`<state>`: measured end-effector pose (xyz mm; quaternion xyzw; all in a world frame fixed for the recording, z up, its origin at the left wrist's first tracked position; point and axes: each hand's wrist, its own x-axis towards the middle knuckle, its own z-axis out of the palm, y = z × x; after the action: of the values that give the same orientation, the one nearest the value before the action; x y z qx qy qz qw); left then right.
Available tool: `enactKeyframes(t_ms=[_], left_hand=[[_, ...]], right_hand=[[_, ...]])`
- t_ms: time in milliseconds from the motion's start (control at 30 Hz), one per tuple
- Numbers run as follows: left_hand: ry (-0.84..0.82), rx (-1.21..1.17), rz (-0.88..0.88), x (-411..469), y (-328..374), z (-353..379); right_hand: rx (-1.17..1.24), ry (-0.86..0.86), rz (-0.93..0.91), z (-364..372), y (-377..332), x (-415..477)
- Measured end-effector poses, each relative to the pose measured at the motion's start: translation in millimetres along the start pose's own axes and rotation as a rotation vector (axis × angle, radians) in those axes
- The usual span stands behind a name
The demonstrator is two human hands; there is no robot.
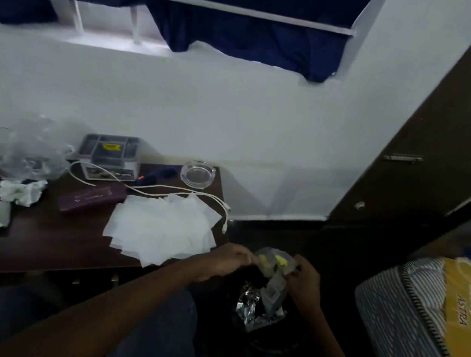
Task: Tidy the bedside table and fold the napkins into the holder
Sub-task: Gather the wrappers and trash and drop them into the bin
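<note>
Right of the dark wooden bedside table (pixel 37 241), over a dark waste bin (pixel 261 312): left hand (pixel 224 263) and right hand (pixel 306 280) pinching a crinkled clear-and-yellow wrapper (pixel 274 262). Loose white paper napkins (pixel 162 228) on the table's near right corner — an elbow could sweep them off; the holder cannot be identified.

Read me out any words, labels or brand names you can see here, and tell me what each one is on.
"ASTRA": on the yellow label of the mattress.
Larger word beside it: too blurred.
Yellow sticker and front panel of the grey box: too small to read.
Maroon case: faint marks, unreadable.
</note>
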<state>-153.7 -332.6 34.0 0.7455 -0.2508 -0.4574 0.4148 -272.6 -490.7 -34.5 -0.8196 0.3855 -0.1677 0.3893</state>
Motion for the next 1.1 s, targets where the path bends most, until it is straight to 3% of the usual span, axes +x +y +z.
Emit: enactKeyframes(t_ms=[100, 167, 267, 400, 533, 633, 733, 900, 1100], left_hand=[[0.023, 0.028, -0.017, 5, -5, -13], [0.045, -0.011, -0.06, 7, -9, -24], [0.1, -0.075, -0.093, 11, -18, -39], [0.272, -0.135, -0.099, 13, -30, -58], [0.344, -0.168, -0.115, 7, -41, -78], [0.366, -0.171, -0.128, 1, -45, -95], [0.378, -0.19, -0.125, -8, -53, -110], [0.47, -0.161, -0.092, -32, -73, -144], [0.69, 0.006, -0.067, -73, -117, -205]], right_hand=[[0.003, 0.058, 0.126, 10, 26, -1], [-0.01, -0.172, 0.138, 28, 40, -7], [-0.252, -0.598, 0.123, 65, 91, -8], [-0.47, -0.781, 0.283, 73, 92, -17], [-0.414, -0.66, 0.253, 68, 72, -6], [-0.039, -0.416, 0.383, 62, 46, 4], [0.267, -0.325, 0.42, 60, 1, 11], [0.412, -0.329, 0.275, 72, -83, 14], [0.432, -0.501, 0.127, 112, -166, 0]])
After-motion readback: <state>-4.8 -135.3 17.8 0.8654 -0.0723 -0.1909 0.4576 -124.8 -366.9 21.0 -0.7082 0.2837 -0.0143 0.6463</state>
